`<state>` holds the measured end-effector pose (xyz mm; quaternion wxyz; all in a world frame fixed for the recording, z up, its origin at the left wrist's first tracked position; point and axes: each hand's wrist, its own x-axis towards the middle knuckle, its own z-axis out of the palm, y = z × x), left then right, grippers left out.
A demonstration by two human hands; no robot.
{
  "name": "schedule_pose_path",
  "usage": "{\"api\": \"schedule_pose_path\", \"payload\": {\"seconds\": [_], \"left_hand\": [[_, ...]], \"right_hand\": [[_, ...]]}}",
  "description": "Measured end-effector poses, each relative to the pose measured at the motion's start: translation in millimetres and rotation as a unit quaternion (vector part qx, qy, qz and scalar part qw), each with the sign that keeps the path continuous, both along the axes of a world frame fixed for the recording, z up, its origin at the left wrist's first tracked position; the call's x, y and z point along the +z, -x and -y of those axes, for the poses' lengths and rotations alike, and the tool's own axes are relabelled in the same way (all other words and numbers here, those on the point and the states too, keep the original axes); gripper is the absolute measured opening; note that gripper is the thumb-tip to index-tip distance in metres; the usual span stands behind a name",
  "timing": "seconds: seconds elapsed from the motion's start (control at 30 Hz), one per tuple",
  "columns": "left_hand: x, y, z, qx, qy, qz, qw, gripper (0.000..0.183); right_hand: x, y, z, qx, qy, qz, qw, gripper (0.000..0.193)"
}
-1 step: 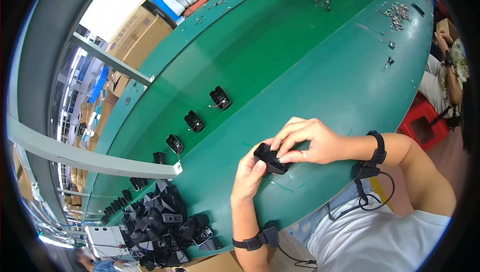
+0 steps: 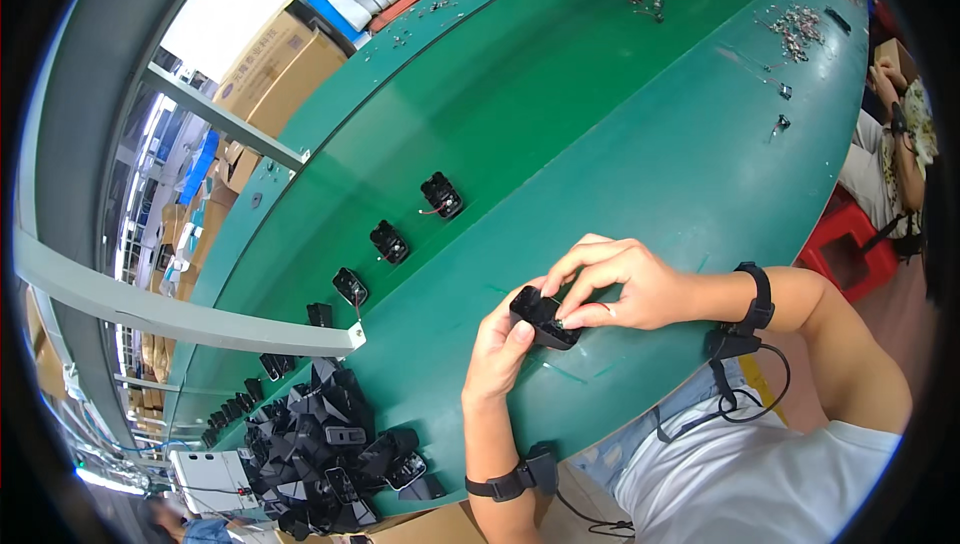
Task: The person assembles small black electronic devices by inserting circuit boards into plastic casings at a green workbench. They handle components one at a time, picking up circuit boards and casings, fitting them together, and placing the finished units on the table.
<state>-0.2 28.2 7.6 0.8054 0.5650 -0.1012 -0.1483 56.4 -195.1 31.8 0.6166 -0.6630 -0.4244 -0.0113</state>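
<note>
A black plastic housing point(image 2: 548, 328), hollow on its upper side, is gripped from the left by my left hand point(image 2: 495, 349), thumb along its near wall. My right hand point(image 2: 618, 287) reaches over it from the right, its thumb and fingers pinched at a small part inside. A bit of green shows at those fingertips, but the part is too small to name. Both hands are just above the green table point(image 2: 640, 214). On the green strip beyond lie similar open housings: one point(image 2: 441, 194) with a red wire, another point(image 2: 389, 241), and a third point(image 2: 349, 286).
A heap of black housings point(image 2: 310, 434) fills the table's left end. Loose small wired parts point(image 2: 797, 32) lie at the far right. A grey metal frame bar point(image 2: 190, 306) crosses the left side. Another person point(image 2: 880, 159) sits at right near a red stool point(image 2: 848, 249).
Almost nothing differs; the fingers of my right hand have shifted very slightly at the housing.
</note>
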Motion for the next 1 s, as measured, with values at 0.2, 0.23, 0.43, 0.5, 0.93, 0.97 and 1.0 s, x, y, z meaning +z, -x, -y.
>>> {"api": "schedule_pose_path", "payload": {"seconds": [0.2,0.23,0.43,0.5,0.93,0.97,1.0], "left_hand": [[-4,-2,4,-0.022,0.012,0.001,1.0,0.073],[-4,-2,6,-0.021,0.02,0.004,1.0,0.074],[14,-1,19,0.035,0.016,0.005,0.999,0.084],[16,-3,22,0.061,0.027,0.008,0.998,0.085],[11,-2,29,0.113,-0.061,-0.029,0.991,0.069],[12,0,29,0.114,-0.091,-0.019,0.989,0.07],[14,1,29,0.115,-0.12,-0.007,0.986,0.071]], "right_hand": [[-6,11,-4,0.001,-0.019,-0.013,1.0,0.011],[-8,14,-6,-0.004,-0.022,-0.03,0.999,0.011],[-10,11,-6,-0.025,0.004,0.087,0.996,0.016],[-5,8,-5,-0.02,0.017,0.118,0.993,0.022],[-5,-5,3,0.108,0.078,-0.152,0.979,0.026],[-8,-7,3,0.119,0.065,-0.17,0.976,0.027],[-12,-9,3,0.13,0.054,-0.184,0.973,0.028]]}}
